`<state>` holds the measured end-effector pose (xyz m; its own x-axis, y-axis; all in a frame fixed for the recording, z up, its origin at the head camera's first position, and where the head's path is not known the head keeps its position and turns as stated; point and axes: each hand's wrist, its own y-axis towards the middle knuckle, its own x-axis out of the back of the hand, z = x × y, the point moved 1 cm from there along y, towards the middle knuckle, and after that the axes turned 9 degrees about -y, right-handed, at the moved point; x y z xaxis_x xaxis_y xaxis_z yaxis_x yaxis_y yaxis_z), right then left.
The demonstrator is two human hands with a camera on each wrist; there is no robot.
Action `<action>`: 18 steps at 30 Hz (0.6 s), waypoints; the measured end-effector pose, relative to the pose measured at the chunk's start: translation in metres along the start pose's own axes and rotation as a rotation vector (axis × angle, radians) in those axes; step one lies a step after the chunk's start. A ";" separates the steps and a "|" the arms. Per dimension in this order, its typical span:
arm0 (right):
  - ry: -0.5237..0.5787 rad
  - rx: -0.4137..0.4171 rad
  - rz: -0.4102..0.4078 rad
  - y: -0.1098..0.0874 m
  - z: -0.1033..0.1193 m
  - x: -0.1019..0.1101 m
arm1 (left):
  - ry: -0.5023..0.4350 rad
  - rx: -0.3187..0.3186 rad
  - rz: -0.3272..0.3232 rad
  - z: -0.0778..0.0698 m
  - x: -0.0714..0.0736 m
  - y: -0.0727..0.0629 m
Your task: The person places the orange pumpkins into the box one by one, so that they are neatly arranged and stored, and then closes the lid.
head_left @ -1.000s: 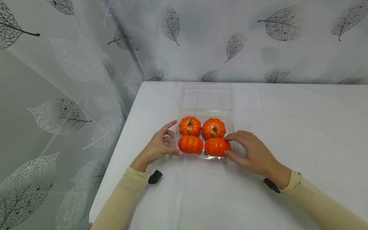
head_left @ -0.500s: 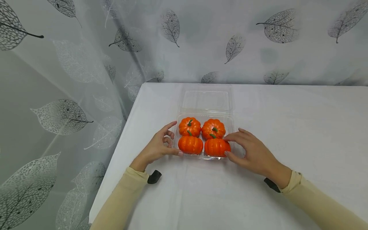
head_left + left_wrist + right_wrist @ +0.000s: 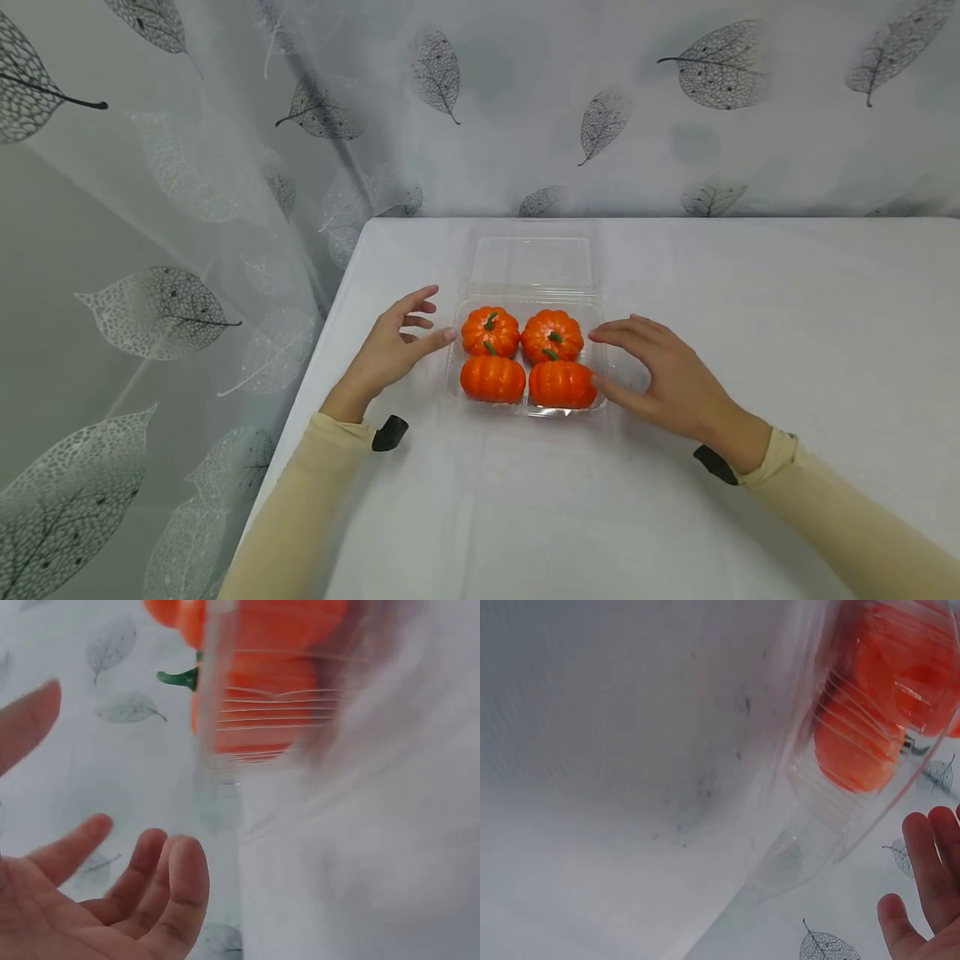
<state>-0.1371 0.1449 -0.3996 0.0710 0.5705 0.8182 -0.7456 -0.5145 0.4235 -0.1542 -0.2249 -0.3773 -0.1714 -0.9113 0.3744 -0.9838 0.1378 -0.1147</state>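
Observation:
Several small orange toy pumpkins with green stems sit in two rows inside a clear plastic clamshell box (image 3: 527,411). Its lid (image 3: 534,260) lies folded back, away from me. The front right pumpkin (image 3: 562,384) is nearest to my right hand (image 3: 656,375), whose thumb tip overlaps the box's right side in the head view. My left hand (image 3: 386,350) hovers left of the box, fingers spread and nothing held. In the left wrist view a gap shows between that hand and the box wall (image 3: 217,712). The right wrist view shows my right fingers (image 3: 930,862) extended and apart from the box.
A white cloth covers the table (image 3: 787,333), whose left edge runs down beside my left forearm. Behind and to the left hangs a grey curtain (image 3: 510,100) printed with leaves. A black wrist piece (image 3: 390,433) shows at my left cuff, another (image 3: 716,465) at my right.
My left hand has let go of the box's left side and moved left and up. The right hand has drawn slightly right, off the front right pumpkin. Box and pumpkins stay in place.

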 end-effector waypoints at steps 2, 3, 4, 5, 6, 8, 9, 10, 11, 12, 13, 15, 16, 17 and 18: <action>-0.005 0.001 -0.005 0.003 0.000 0.004 | 0.010 -0.077 -0.023 -0.008 0.002 0.003; -0.005 0.003 -0.011 0.005 0.000 0.007 | 0.014 -0.120 -0.035 -0.012 0.003 0.004; -0.001 0.006 -0.018 0.008 0.000 0.008 | 0.010 -0.164 -0.050 -0.016 0.004 0.005; 0.003 0.008 -0.027 0.011 0.000 0.010 | 0.002 -0.206 -0.065 -0.020 0.005 0.007; 0.008 0.010 -0.037 0.014 -0.001 0.012 | -0.011 -0.247 -0.082 -0.025 0.006 0.008; 0.022 0.011 -0.059 0.021 -0.001 0.017 | -0.063 -0.334 -0.107 -0.033 0.008 0.011; 0.031 0.009 -0.069 0.024 -0.001 0.019 | -0.093 -0.378 -0.119 -0.037 0.008 0.013; 0.041 0.005 -0.078 0.028 -0.002 0.022 | -0.122 -0.426 -0.134 -0.042 0.008 0.014; 0.047 0.000 -0.084 0.031 -0.002 0.024 | -0.146 -0.474 -0.146 -0.047 0.008 0.015; 0.055 -0.007 -0.090 0.035 -0.003 0.026 | -0.170 -0.523 -0.157 -0.052 0.008 0.016; 0.063 -0.014 -0.093 0.038 -0.004 0.028 | -0.188 -0.572 -0.166 -0.057 0.008 0.017; 0.082 -0.033 -0.101 0.046 -0.007 0.032 | -0.208 -0.647 -0.181 -0.067 0.008 0.020; 0.097 -0.045 -0.104 0.050 -0.008 0.033 | -0.216 -0.671 -0.186 -0.072 0.008 0.021; 0.112 -0.055 -0.108 0.054 -0.010 0.035 | -0.234 -0.683 -0.185 -0.077 0.009 0.023; 0.128 -0.068 -0.112 0.058 -0.012 0.036 | -0.258 -0.685 -0.180 -0.081 0.009 0.025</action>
<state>-0.1857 0.1432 -0.3499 0.0742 0.7006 0.7097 -0.7815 -0.4012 0.4778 -0.1848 -0.1985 -0.3025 -0.0698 -0.9930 0.0957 -0.8227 0.1115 0.5574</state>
